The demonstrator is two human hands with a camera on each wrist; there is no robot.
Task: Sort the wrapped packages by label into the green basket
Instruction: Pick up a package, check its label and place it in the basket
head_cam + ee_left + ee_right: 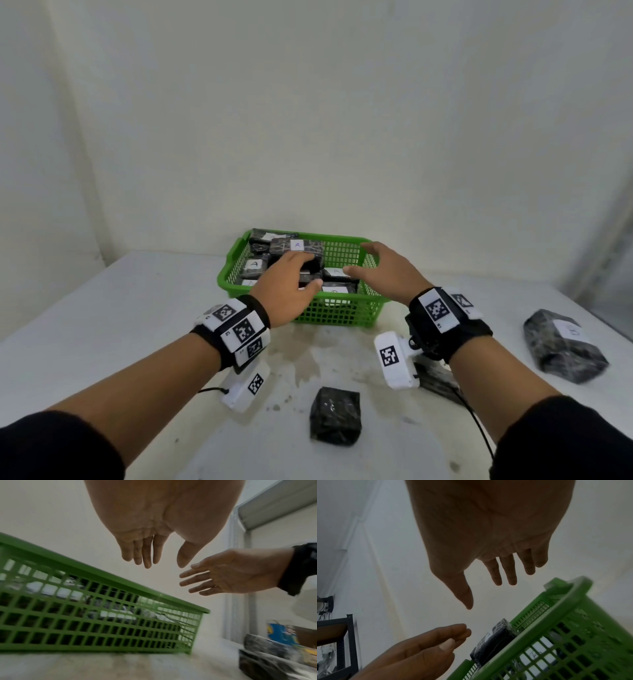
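The green basket (236, 270) stands mid-table and holds several black wrapped packages, some labelled "A" (297, 245). My left hand (303, 270) hovers over the basket's near left part with relaxed fingers and holds nothing. My right hand (358, 258) is spread above the basket's right side, also holding nothing. In the left wrist view the left hand (163, 562) hangs with straight fingers above the basket rim (102, 574). In the right wrist view the right hand (488, 595) is splayed above the basket (573, 608), where an "A" package (494, 638) rises over the rim.
On the white table lie a small black package (335, 416) near the front, a large labelled package (565, 346) at the right, and another package (436, 377) under my right wrist. A wall stands close behind the basket. A dark shelf (349, 642) stands at the left.
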